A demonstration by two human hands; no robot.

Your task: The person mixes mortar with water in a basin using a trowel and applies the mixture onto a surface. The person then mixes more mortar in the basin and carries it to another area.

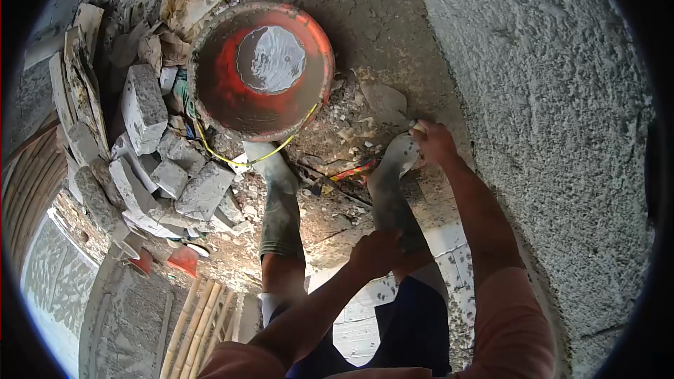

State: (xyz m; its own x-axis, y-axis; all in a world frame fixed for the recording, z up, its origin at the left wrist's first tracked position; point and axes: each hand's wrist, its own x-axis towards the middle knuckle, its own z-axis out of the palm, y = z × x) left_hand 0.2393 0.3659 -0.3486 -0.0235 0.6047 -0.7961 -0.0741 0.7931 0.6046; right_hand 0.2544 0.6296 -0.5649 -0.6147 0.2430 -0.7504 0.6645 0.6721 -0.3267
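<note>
My right hand is closed around the handle of a trowel. The trowel's blade, grey and coated with mortar, lies low over the rubble-strewn ground beside the toe of my right boot. My left hand is curled into a fist against my right leg near the knee, with nothing visible in it. In front of my left boot stands a large red-orange bucket smeared with mortar. Water sits in its bottom, and its yellow handle hangs down on the near side.
Broken blocks and wooden boards are heaped on the left. A rough, mortar-coated wall rises close on my right. Red scraps and bamboo poles lie at lower left. Debris litters the ground between my boots.
</note>
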